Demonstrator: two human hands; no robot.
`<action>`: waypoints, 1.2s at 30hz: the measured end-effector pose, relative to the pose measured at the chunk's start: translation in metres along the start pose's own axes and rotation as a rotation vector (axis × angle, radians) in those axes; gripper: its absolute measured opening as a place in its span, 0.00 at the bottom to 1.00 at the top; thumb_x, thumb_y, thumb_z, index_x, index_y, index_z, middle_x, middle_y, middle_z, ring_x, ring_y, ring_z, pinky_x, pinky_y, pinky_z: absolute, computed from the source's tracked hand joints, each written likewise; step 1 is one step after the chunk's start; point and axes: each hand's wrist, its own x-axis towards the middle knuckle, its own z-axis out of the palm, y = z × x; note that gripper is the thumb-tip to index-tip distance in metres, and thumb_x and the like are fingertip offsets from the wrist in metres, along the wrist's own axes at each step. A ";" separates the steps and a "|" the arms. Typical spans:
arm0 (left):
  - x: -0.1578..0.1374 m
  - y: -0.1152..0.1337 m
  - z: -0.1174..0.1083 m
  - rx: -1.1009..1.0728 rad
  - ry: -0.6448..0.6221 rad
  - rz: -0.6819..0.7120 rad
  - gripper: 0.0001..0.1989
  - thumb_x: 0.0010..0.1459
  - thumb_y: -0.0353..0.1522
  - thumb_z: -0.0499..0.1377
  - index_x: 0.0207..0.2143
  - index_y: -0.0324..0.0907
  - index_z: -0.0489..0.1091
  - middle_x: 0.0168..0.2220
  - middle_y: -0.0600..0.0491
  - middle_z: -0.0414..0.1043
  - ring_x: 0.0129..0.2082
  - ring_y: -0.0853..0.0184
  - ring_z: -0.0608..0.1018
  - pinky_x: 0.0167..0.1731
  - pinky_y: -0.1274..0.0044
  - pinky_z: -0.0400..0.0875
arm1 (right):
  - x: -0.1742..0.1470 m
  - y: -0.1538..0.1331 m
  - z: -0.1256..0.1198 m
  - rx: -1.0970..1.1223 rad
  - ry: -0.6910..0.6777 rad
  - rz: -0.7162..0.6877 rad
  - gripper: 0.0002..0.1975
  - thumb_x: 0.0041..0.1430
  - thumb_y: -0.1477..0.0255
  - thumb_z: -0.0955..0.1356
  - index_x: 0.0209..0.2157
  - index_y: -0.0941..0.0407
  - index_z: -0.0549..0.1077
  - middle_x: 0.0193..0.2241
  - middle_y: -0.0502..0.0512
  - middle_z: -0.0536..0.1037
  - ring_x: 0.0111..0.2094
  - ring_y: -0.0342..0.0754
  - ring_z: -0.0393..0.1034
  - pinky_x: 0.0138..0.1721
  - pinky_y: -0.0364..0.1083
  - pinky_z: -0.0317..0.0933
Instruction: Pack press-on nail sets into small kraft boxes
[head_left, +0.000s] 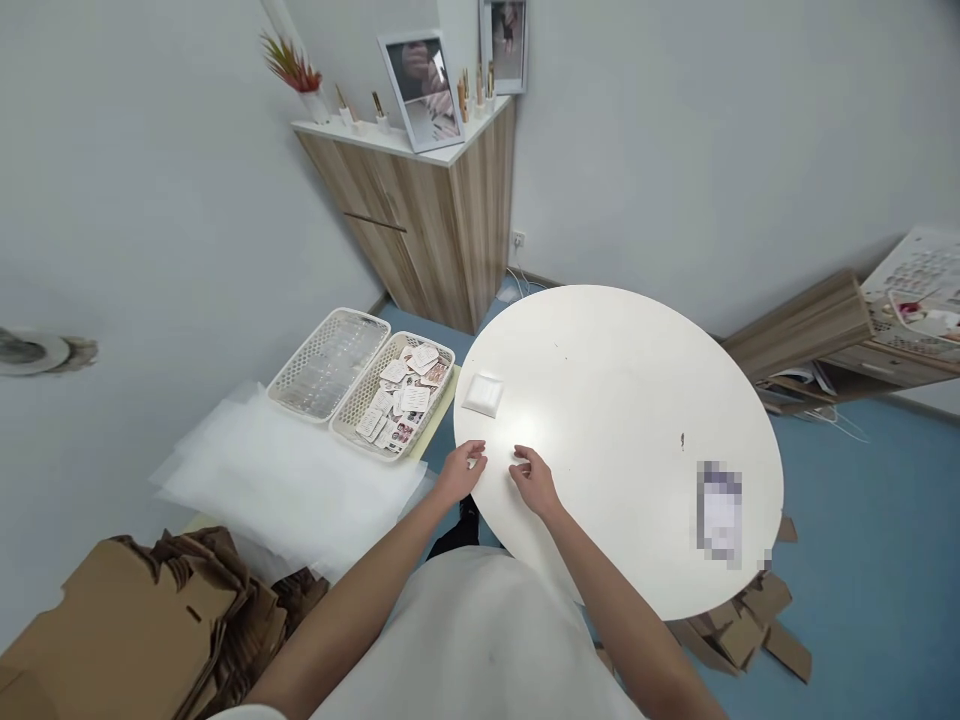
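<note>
Both hands hover at the near-left edge of the round white table [615,400], a short gap between them. My left hand [461,472] has its fingers curved and apart, with nothing in them. Loosely curled and facing it, my right hand [534,480] also holds nothing that I can see. Just beyond them on the table lies a small white packet [484,394], apart from both hands. Left of the table stands a white basket [341,430] of printed cards [412,400]. Beside it is a second basket [277,390] with clear plastic pieces [330,362].
Translucent plastic sheets [292,480] lie left of me, above stacked flat cardboard boxes [135,620]. A blurred-out object [720,512] rests on the table's right side. Behind stands a wooden cabinet [435,220] with picture frames [424,90]. More cardboard [739,620] is on the floor at right.
</note>
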 end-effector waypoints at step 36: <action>-0.349 -0.126 -0.207 0.397 0.723 -0.306 0.20 0.52 0.43 0.51 0.42 0.39 0.66 0.42 0.45 0.70 0.43 0.57 0.72 0.39 0.69 0.66 | -0.111 -0.149 0.284 -0.531 -0.506 -0.682 0.18 0.54 0.59 0.58 0.40 0.55 0.69 0.30 0.54 0.72 0.31 0.47 0.67 0.32 0.45 0.58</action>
